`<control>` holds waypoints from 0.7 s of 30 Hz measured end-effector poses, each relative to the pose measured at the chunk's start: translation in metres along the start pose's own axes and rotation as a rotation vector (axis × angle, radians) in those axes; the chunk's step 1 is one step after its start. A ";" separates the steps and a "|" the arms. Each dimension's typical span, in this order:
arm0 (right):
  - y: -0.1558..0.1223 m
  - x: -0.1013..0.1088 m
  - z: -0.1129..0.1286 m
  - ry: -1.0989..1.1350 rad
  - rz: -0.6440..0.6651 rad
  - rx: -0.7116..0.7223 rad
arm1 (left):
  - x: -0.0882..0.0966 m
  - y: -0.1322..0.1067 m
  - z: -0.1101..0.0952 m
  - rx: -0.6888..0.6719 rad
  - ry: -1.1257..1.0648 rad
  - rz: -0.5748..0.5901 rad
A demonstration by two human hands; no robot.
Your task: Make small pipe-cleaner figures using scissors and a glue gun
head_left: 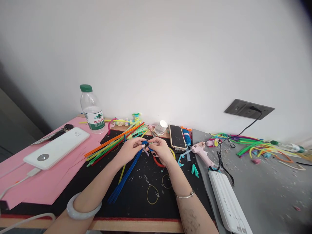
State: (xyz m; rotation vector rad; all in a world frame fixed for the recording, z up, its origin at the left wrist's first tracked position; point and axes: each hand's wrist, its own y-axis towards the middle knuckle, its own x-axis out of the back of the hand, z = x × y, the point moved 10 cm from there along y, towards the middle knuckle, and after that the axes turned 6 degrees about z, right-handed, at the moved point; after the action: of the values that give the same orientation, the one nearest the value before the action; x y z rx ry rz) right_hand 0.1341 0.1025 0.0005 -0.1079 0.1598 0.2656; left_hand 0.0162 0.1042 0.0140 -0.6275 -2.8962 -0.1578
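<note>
My left hand (131, 148) and my right hand (159, 149) meet over a black mat (138, 198), fingers pinched together on the top end of a bundle of blue pipe cleaners (126, 175). The blue stems trail down and to the left from my fingers onto the mat. A small pale piece shows between my fingertips; I cannot make out what it is. A pale bangle sits on my left wrist, a thin silver bracelet on my right. A fan of orange, green and yellow pipe cleaners (112, 143) lies just left of my left hand.
A water bottle (92, 109), white power bank (57, 148) on pink paper (36, 182), phone (177, 137), tape roll (161, 127), pink glue gun (201, 152), white keyboard (227, 203), more pipe cleaners (251, 144) at right, rubber bands (153, 194) on the mat, a wall socket (248, 109).
</note>
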 end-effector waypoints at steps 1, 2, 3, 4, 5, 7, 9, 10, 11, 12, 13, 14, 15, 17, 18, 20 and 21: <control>0.000 0.001 0.000 -0.001 -0.008 0.005 | 0.000 0.000 0.000 0.004 0.013 -0.013; 0.000 0.000 0.001 -0.004 -0.009 0.012 | 0.001 -0.001 0.001 0.010 0.026 -0.033; 0.000 -0.001 0.001 -0.011 -0.005 0.019 | 0.003 -0.001 0.001 0.018 0.036 -0.059; 0.000 -0.003 0.001 -0.024 0.003 0.026 | 0.004 -0.002 0.002 0.025 0.045 -0.088; 0.000 -0.005 0.001 -0.042 0.010 0.033 | 0.006 -0.002 0.002 0.033 0.052 -0.115; 0.000 -0.009 0.002 -0.082 0.013 0.056 | 0.010 -0.003 0.004 0.058 0.061 -0.162; 0.000 -0.012 0.003 -0.116 0.010 0.076 | 0.013 -0.004 0.008 0.095 0.064 -0.192; 0.000 -0.013 0.003 -0.128 0.017 0.085 | 0.014 -0.005 0.009 0.112 0.063 -0.201; 0.000 -0.015 0.003 -0.129 0.032 0.094 | 0.015 -0.005 0.011 0.123 0.056 -0.202; 0.001 -0.017 0.004 -0.117 0.054 0.102 | 0.015 -0.005 0.012 0.129 0.042 -0.196; 0.001 -0.019 0.004 -0.093 0.079 0.111 | 0.014 -0.005 0.012 0.129 0.020 -0.183; 0.001 -0.020 0.005 -0.062 0.103 0.121 | 0.012 -0.005 0.013 0.128 -0.007 -0.164; 0.001 -0.021 0.006 -0.029 0.122 0.131 | 0.010 -0.005 0.013 0.124 -0.036 -0.142; 0.001 -0.018 0.008 0.016 0.123 0.145 | 0.004 -0.004 0.013 0.114 -0.097 -0.089; 0.001 -0.016 0.009 0.020 0.110 0.149 | 0.002 -0.004 0.013 0.111 -0.126 -0.066; 0.001 -0.011 0.012 -0.003 0.068 0.152 | -0.002 -0.004 0.013 0.114 -0.184 -0.032; 0.000 -0.009 0.013 -0.024 0.047 0.155 | -0.003 -0.004 0.014 0.120 -0.212 -0.028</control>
State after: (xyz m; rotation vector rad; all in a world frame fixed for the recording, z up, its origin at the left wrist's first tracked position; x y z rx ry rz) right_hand 0.1277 0.1019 0.0149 0.0530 0.1585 0.3001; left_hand 0.0152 0.1013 -0.0007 -0.6165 -3.0887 0.0840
